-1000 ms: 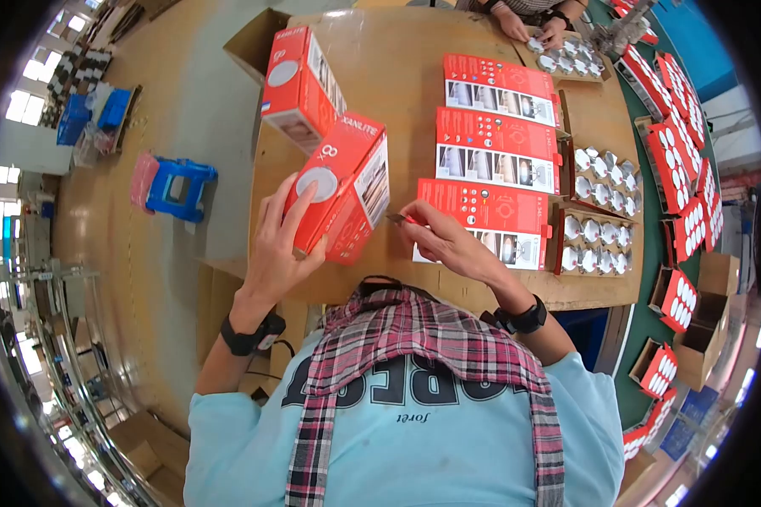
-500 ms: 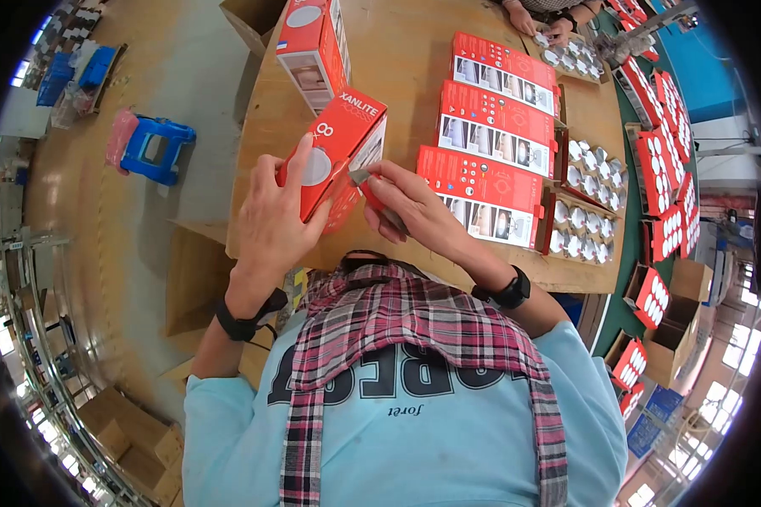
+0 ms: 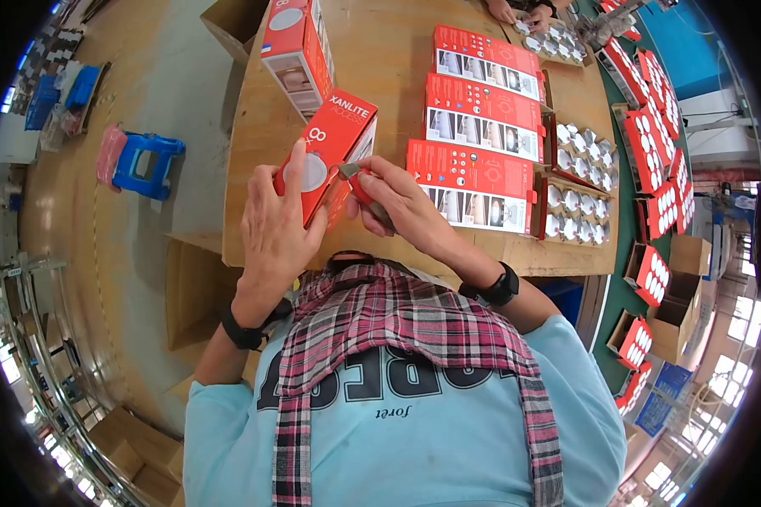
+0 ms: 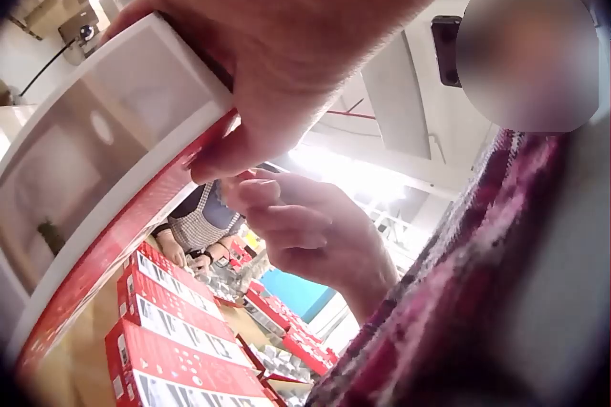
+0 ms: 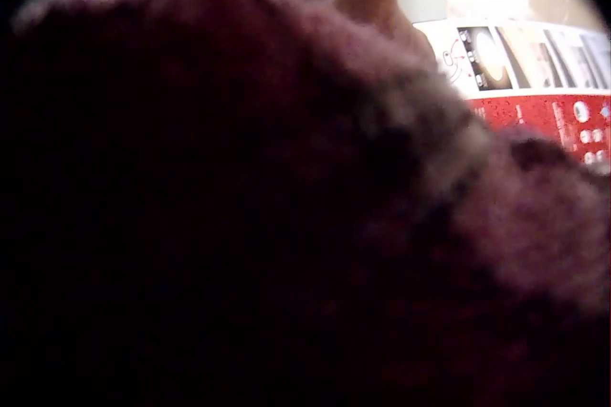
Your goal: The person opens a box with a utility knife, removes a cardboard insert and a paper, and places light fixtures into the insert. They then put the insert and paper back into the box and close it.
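Head view: our left grip point(image 3: 277, 215) clasps the red box point(image 3: 342, 127), spread wide across it, tilted over the desk point(image 3: 389, 93); our right grip point(image 3: 407, 209) pinches a small red-and-grey tool point(image 3: 348, 171) right by the box. Left wrist: we're holding the box's edge. Right wrist: plaid cloth point(image 5: 286, 44) dominates; grip hidden, we can't tell.

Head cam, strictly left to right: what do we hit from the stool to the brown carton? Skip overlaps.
Blue stool → held XANLITE ACCESS box → nearest flat red box → nearest round silver pieces → brown carton.
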Tool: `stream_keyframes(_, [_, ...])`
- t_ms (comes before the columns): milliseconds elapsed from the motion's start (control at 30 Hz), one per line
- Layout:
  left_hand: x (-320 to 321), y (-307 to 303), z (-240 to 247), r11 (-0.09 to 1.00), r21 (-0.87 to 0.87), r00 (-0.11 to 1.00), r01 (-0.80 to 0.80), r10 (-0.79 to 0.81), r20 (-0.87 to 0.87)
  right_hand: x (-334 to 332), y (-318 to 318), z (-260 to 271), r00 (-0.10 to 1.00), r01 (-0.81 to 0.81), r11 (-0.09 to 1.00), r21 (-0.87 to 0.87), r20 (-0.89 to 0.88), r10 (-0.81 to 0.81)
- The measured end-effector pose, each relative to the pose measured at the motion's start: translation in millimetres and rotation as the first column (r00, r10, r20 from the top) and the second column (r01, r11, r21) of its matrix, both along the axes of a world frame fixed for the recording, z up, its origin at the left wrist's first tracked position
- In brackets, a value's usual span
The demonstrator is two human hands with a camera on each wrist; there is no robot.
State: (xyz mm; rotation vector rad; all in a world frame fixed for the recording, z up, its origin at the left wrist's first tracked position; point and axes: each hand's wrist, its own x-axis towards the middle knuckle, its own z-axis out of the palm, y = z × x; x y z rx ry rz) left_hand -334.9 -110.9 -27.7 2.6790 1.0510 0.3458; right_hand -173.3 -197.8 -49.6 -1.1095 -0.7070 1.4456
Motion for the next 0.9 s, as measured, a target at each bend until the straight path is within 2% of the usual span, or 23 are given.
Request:
stream_keyframes(400, [2,-4,-4,0.999,0.036,0.999,-0.024,0.025,-0.026,0,0,-2,0.999,-0.004,1.0,-0.021,-0.049,0.003])
stream_keyframes(500, [3,-7,-5,0.998,0.067,0.999,-0.018,0.02,-0.033,2,1,-1,1.0,-0.02,0.999,-0.025,-0.017,0.02])
stream_keyframes(700, [5,-11,-7,0.996,0.084,1.0,0.014,-0.014,-0.001,17,9,9,0.981,-0.166,0.984,-0.07,0.086,0.172])
stream_keyframes(900, [6,-8,-7,0.998,0.065,1.0,0.027,-0.027,0.009,31,21,9,0.911,-0.298,0.95,-0.091,0.269,0.312])
